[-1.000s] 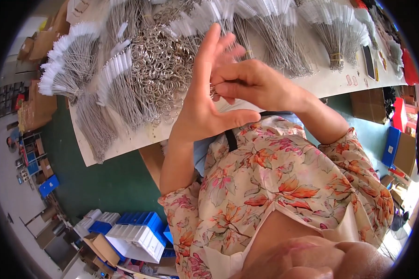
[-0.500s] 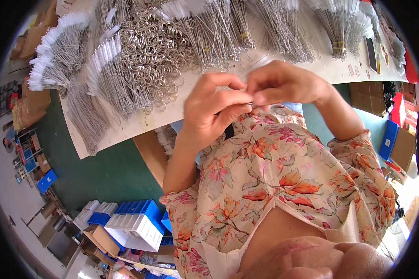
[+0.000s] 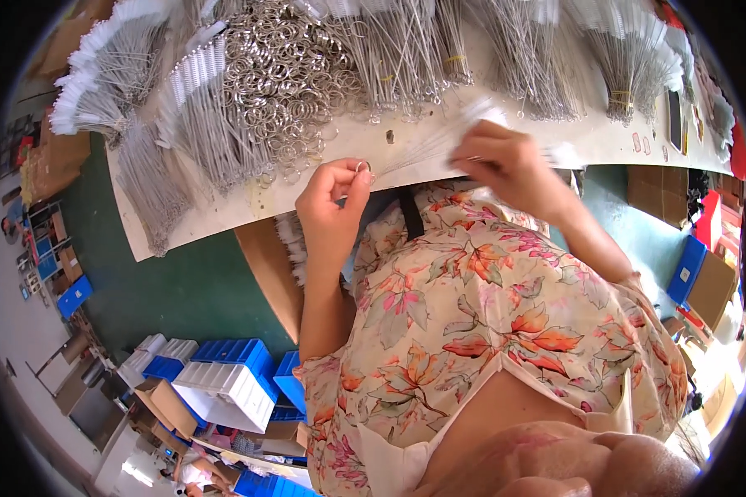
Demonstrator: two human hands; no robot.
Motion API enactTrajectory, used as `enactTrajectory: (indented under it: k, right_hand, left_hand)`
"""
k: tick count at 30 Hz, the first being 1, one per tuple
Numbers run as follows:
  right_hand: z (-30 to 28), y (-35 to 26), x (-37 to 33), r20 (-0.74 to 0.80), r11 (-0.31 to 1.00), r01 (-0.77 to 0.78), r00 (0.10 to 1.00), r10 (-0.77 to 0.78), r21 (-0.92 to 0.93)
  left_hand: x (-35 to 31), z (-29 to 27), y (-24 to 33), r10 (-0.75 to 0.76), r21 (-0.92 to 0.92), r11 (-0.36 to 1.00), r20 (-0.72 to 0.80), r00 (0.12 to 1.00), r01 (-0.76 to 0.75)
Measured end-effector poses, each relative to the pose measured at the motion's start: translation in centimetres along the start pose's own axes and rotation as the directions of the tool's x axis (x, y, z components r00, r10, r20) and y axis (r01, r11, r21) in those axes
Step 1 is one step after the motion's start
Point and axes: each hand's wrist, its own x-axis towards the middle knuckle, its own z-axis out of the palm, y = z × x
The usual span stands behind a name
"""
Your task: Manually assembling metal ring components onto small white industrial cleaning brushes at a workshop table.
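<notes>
My left hand (image 3: 331,203) pinches a silver split ring (image 3: 362,167) between thumb and fingertips at the table's near edge. From the ring, several thin wire brushes (image 3: 423,151) fan out to the right, their white bristle ends (image 3: 482,110) lying over the tabletop behind my right hand. My right hand (image 3: 506,161) is curled and slightly blurred, apart from the ring. A thin metal end shows at its fingertips and white bristles (image 3: 564,155) stick out by its wrist side; it appears to hold one wire brush, whose middle is hidden.
A heap of split rings (image 3: 286,79) lies on the pale table (image 3: 199,228). Bundles of wire brushes (image 3: 153,186) flank it, with more brushes (image 3: 530,66) along the back. A dark phone-like slab (image 3: 675,120) rests at right. Blue and white bins (image 3: 228,385) stand on the floor at left.
My hands, together before, have moved apart. The left went left with the ring, the right went right. The fan of brushes now shows between them.
</notes>
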Motion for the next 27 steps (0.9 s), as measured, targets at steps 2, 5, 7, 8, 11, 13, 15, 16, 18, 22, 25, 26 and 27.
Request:
enactTrajectory:
  k: [2, 5, 7, 8, 11, 13, 15, 16, 18, 22, 25, 26, 27]
  right_hand:
    - [2.2, -2.4, 2.4, 0.027, 0.992, 0.122, 0.992, -0.123, 0.038]
    - [3.4, -3.7, 4.3, 0.006, 0.975, 0.218, 0.976, -0.219, 0.050]
    - [2.9, -4.4, 5.4, 0.124, 0.962, 0.197, 0.967, -0.223, 0.190]
    - [2.8, -4.5, 5.8, 0.124, 0.959, 0.208, 0.964, -0.234, 0.193]
    - [2.2, -4.8, 6.4, 0.169, 0.883, 0.085, 0.969, -0.182, 0.461]
    - [0.8, -6.1, 6.6, 0.270, 0.864, -0.078, 0.960, -0.069, 0.497]
    - [0.2, -6.6, 6.7, 0.364, 0.824, -0.236, 0.931, 0.039, 0.516]
    - [0.2, -6.4, 6.8, 0.349, 0.815, -0.206, 0.937, 0.005, 0.542]
    - [-0.1, -6.3, 6.9, 0.316, 0.808, -0.168, 0.949, -0.023, 0.565]
    - [-2.3, -8.9, 7.7, 0.068, 0.665, -0.019, 0.997, -0.048, 0.747]
    - [-3.0, -11.1, 8.5, -0.005, 0.619, 0.074, 0.994, -0.112, 0.782]
    - [-3.2, -11.3, 8.7, -0.009, 0.619, 0.082, 0.993, -0.120, 0.781]
    - [-3.4, -11.5, 8.8, -0.001, 0.631, 0.084, 0.991, -0.131, 0.771]
  left_hand:
    - [0.2, -0.5, 1.7, -0.035, -0.358, 0.933, -0.013, 0.999, 0.028]
    - [1.2, -2.3, 4.8, 0.030, -0.312, 0.950, -0.017, 0.999, -0.034]
    - [1.6, -3.9, 5.1, 0.114, -0.329, 0.939, 0.025, 0.993, -0.099]
    - [1.8, -4.6, 5.2, 0.195, -0.366, 0.918, 0.082, 0.977, -0.152]
    - [2.7, -6.1, 6.4, 0.250, -0.398, 0.902, 0.167, 0.954, -0.167]
    - [3.3, -6.4, 6.7, 0.296, -0.403, 0.894, 0.199, 0.934, -0.197]
    - [3.8, -6.4, 7.3, 0.355, -0.360, 0.894, 0.199, 0.913, -0.269]
    - [3.9, -6.3, 7.7, 0.363, -0.358, 0.892, 0.205, 0.909, -0.276]
    - [4.3, -5.9, 8.6, 0.463, -0.170, 0.882, 0.134, 0.876, -0.440]
    - [4.4, -5.2, 11.7, 0.532, -0.176, 0.826, -0.067, 0.844, -0.535]
    - [5.2, -5.3, 13.3, 0.733, 0.081, 0.677, -0.161, 0.661, -0.731]
    - [5.5, -5.2, 13.5, 0.738, 0.086, 0.672, -0.160, 0.655, -0.736]
    - [5.7, -5.2, 13.7, 0.753, 0.123, 0.657, -0.151, 0.641, -0.743]
